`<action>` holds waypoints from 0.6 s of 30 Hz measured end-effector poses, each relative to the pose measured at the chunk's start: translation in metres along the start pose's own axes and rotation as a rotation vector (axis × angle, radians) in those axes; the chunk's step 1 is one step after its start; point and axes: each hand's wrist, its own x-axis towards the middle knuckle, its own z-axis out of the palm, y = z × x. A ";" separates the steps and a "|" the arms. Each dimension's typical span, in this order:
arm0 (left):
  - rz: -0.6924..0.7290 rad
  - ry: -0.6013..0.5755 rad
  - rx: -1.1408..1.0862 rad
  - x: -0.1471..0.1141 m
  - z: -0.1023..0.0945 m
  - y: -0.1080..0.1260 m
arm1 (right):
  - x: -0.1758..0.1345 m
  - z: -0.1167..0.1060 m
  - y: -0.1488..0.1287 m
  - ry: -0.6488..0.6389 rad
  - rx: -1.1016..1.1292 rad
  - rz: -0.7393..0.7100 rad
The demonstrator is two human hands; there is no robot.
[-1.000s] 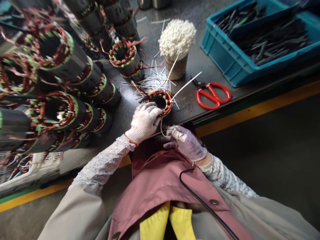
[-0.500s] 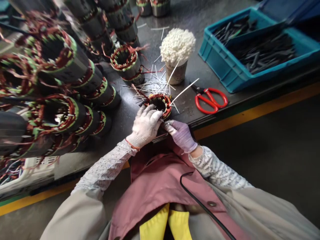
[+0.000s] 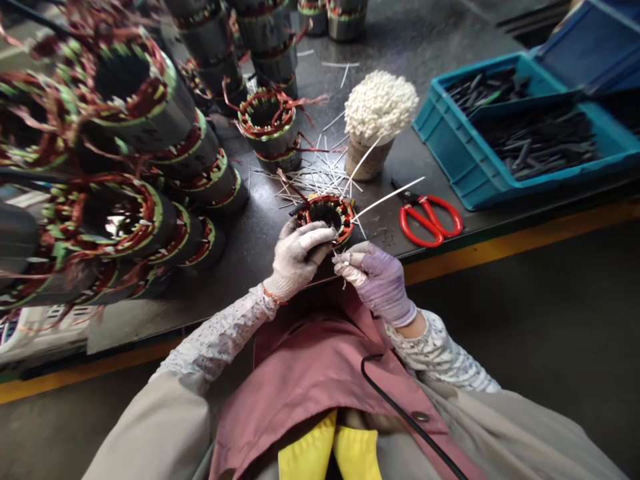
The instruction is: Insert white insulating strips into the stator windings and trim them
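Observation:
A motor stator (image 3: 345, 212) with red-brown copper windings and white lacing stands near the bench's front edge. My left hand (image 3: 299, 250), in a white glove, grips its near left rim, with the fingers bent over the opening. My right hand (image 3: 377, 277), in a purple and white glove, is closed just in front of the stator, thumb and fingertips pinching a thin white cord (image 3: 344, 259). One longer white cord (image 3: 387, 198) sticks out of the stator's right side, and another rises from its back. Behind it, cut white cords (image 3: 320, 175) lie scattered on the bench.
Red-handled scissors (image 3: 431, 220) lie to the right. A cup (image 3: 367, 159) packed with white cords stands behind the stator. The teal bin (image 3: 467, 163) holds dark pieces. Stacked stators (image 3: 165, 133) crowd the left side, and another stack (image 3: 275, 137) stands behind the scattered cords.
My right hand has drawn slightly back from the stator, and the white cord at its fingertips shows more. My left hand's fingers have bent further over the rim. The whole view has shifted a little.

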 end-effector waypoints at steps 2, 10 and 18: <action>0.049 0.031 0.003 0.001 0.002 -0.003 | 0.007 -0.003 -0.004 -0.042 -0.030 -0.058; 0.066 -0.039 0.081 -0.001 0.004 -0.008 | 0.024 0.008 0.019 -0.187 -0.233 0.014; 0.069 -0.127 0.034 -0.001 0.001 -0.012 | 0.032 -0.005 0.009 -0.237 -0.743 -0.358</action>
